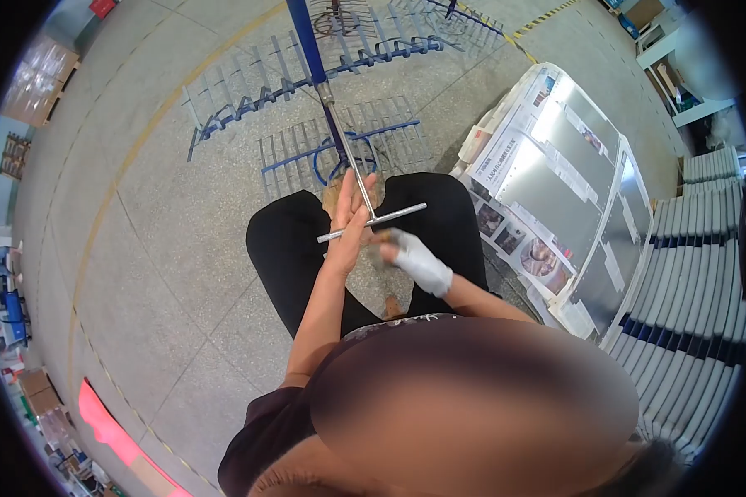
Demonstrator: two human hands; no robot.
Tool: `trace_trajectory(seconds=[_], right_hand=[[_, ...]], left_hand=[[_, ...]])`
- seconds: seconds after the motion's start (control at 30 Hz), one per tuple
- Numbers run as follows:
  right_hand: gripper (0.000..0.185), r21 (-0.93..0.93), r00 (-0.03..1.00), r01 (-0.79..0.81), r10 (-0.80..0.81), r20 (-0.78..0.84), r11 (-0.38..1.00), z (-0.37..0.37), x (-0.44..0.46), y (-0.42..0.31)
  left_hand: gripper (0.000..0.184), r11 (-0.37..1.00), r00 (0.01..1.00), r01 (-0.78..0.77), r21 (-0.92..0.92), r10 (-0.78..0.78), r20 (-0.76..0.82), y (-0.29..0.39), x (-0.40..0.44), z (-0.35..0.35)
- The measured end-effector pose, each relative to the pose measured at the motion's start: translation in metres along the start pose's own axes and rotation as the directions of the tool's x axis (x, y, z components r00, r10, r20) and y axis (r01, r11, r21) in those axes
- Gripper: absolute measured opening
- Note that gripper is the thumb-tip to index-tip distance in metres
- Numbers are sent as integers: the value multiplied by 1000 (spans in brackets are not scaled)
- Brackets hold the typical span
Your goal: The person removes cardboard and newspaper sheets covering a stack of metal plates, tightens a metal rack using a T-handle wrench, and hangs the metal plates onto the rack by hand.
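Note:
A metal T-shaped tool with a crossbar (402,214) lies against my left hand (351,228), whose fingers stretch forward beside the shaft. The shaft runs up to a metal socket (326,93) at the lower end of a blue pole (305,41). My right hand (402,250), in a white glove or wrap, is just right of and below the crossbar; its fingers are blurred, and I cannot make out what they hold.
Beyond my knees stands a blue metal frame (344,142) with grey bars, with a larger rack (286,87) behind it. On the right are stacked metal sheets with newspaper (568,166) and rows of grey panels (688,273). A pink-red object (112,427) lies lower left.

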State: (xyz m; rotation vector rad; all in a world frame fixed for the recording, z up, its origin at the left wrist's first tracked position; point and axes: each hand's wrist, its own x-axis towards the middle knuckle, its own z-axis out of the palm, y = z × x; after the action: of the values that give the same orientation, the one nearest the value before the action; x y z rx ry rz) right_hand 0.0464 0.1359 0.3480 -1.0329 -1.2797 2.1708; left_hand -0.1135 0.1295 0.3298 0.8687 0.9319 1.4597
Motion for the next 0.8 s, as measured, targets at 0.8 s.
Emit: trace_trajectory(seconds=[0.8], right_hand=[[45, 680, 963, -23, -166, 212, 733, -6, 58, -3]], left_hand=[[39, 885, 972, 74, 460, 39, -232, 0, 236, -116]])
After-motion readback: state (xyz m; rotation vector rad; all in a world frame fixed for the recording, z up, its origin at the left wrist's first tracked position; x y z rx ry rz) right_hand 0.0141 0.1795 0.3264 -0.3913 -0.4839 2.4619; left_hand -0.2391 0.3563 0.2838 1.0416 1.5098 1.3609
